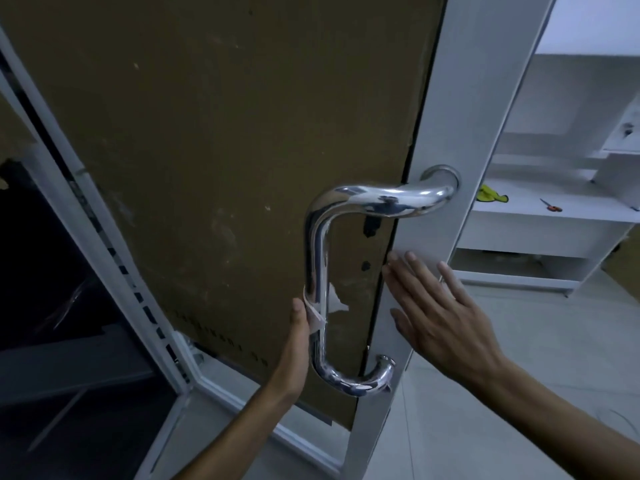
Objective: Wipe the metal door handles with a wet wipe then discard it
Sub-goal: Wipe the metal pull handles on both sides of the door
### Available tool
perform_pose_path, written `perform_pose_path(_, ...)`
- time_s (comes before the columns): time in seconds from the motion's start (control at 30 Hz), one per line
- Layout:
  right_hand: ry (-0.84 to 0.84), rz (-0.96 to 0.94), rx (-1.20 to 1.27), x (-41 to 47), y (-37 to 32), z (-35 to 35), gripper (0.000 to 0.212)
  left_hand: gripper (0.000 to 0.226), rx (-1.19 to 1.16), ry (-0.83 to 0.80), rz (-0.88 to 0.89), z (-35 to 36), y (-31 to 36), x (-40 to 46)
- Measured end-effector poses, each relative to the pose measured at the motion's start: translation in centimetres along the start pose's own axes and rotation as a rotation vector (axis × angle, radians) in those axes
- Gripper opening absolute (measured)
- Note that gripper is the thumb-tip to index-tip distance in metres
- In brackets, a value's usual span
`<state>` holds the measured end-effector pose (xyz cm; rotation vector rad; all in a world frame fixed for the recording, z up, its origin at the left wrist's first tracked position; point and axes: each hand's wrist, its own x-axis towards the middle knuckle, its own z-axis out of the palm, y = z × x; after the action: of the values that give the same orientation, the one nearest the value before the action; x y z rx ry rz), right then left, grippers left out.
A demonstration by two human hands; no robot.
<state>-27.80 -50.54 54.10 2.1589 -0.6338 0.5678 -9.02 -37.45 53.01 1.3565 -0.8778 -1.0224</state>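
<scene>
Left hand (300, 327) gripped the vertical run of the polished chrome C-shaped door handle (317, 258), fingers curled round the far side out of sight, thumb up along the near side. A thin white wet wipe (317, 311) was wrapped between palm and bar; one loose corner stuck out at 3 o'clock of the bar.

Right hand (440, 306) lay flat, fingers straight and slightly spread, pressed on the pale grey metal door stile (460, 133), at 3 o'clock of the handle. It held nothing and looked to be steadying the door.

Risks, as judged: the wipe was bunched and only part covered the bar, so it could slip off or leave streaks if the grip loosened. The curved ends and the top bar at 12 o'clock looked easy to miss. The door stood ajar; a hard pull could swing it against the bracing hand.

Brown board panel (214, 140) filled the door leaf. Beyond, at 3 o'clock, white shelving (554, 216) carried a yellow cloth (488, 194) and orange-handled scissors (551, 206).
</scene>
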Motion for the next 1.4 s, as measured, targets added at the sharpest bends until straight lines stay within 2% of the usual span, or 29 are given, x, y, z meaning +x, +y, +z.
perform_pose_path(0.07, 0.016, 0.05, 0.02, 0.7, 0.3, -0.3, 0.057, 0.064, 0.008, 0.003, 0.106, 0.0, 0.4, 0.0)
perform_pose_path(0.17, 0.032, 0.115, 0.044, 1.2, 0.5, -0.4, 0.058, 0.097, -0.027, -0.02, 0.274, -0.4, 2.1, 0.4)
perform_pose_path(0.23, 0.038, 0.124, 0.049, 1.2, 0.4, -0.3, 0.058, 0.103, -0.049, -0.034, 0.365, -0.4, 3.4, 0.6)
perform_pose_path(0.33, 0.043, 0.127, 0.042, 1.2, 0.3, -0.1, 0.058, 0.095, -0.006, -0.005, 0.451, 0.2, 3.8, 0.4)
perform_pose_path(0.47, 0.043, 0.14, 0.039, 1.2, 0.1, 0.0, 0.059, 0.072, 0.3, 0.077, 0.537, 1.4, 0.6, 0.0)
perform_pose_path(0.63, 0.038, 0.156, 0.066, 1.3, -0.3, -0.1, 0.058, 0.073, 0.639, 0.157, 0.561, 1.1, -4.4, 0.5)
perform_pose_path(0.77, 0.033, 0.161, 0.072, 1.1, -0.4, -0.1, 0.059, 0.077, 0.494, 0.127, 0.46, 1.2, -4.8, 0.3)
perform_pose_path(0.9, 0.018, 0.164, 0.057, 1.1, -0.7, 0.3, 0.061, 0.069, 0.246, 0.119, 0.383, 1.6, -0.2, 0.6)
perform_pose_path(0.97, 0.012, 0.168, 0.055, 1.2, -0.8, 0.3, 0.061, 0.064, 0.117, 0.044, 0.27, 0.6, 2.4, 1.6)
perform_pose_path(1.1, 0.01, 0.188, 0.046, 1.2, -0.8, 0.2, 0.061, 0.079, -0.031, -0.13, 0.172, -1.6, 5.7, 3.5)
perform_pose_path(1.2, -0.001, 0.195, 0.059, 1.2, -1.0, 0.2, 0.063, 0.095, -0.063, -0.239, 0.087, -3.1, 5.0, 4.9)
perform_pose_path(1.3, -0.016, 0.199, 0.076, 1.2, -1.0, 0.2, 0.064, 0.099, -0.023, -0.315, -0.037, -3.6, 3.0, 5.3)
perform_pose_path(1.4, -0.019, 0.212, 0.081, 1.2, -1.0, 0.0, 0.064, 0.093, 0.012, -0.255, -0.127, -3.5, 0.2, 4.5)
